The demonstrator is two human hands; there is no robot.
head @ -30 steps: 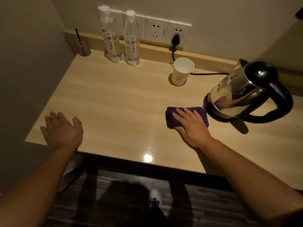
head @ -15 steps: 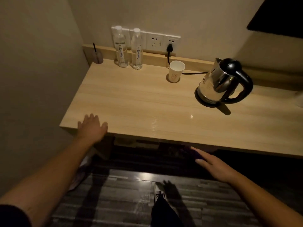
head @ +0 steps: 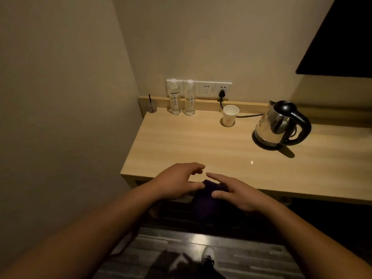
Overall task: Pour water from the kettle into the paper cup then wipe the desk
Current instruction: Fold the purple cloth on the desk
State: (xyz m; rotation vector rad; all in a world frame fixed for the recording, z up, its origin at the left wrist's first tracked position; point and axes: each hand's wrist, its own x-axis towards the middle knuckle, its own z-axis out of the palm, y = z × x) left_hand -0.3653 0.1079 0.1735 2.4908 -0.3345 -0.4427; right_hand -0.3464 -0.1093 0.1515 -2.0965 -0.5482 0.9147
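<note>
Item: desk (head: pixel 181 141), light wood, set in a corner. We see no puddle on it, though the light is dim.

Item: kettle (head: pixel 275 123), steel, upright on its base at the right rear of the desk. Spout points left toward the cup, handle points right, so its long axis runs left to right.

Item: paper cup (head: pixel 230 115), upright, left of the kettle and well apart from it. We cannot tell its fill level.

Item: purple cloth (head: pixel 207 198), bunched, hanging off the desk's front edge between our hands.

Item: left hand (head: pixel 177 182), fingers loosely spread, thumb touching the cloth. Item: right hand (head: pixel 235 194), fingers extended, thumb pressed on the cloth.

Progress: we judge pouring finished and the cloth off the desk, so wiping is done or nearly so.
</note>
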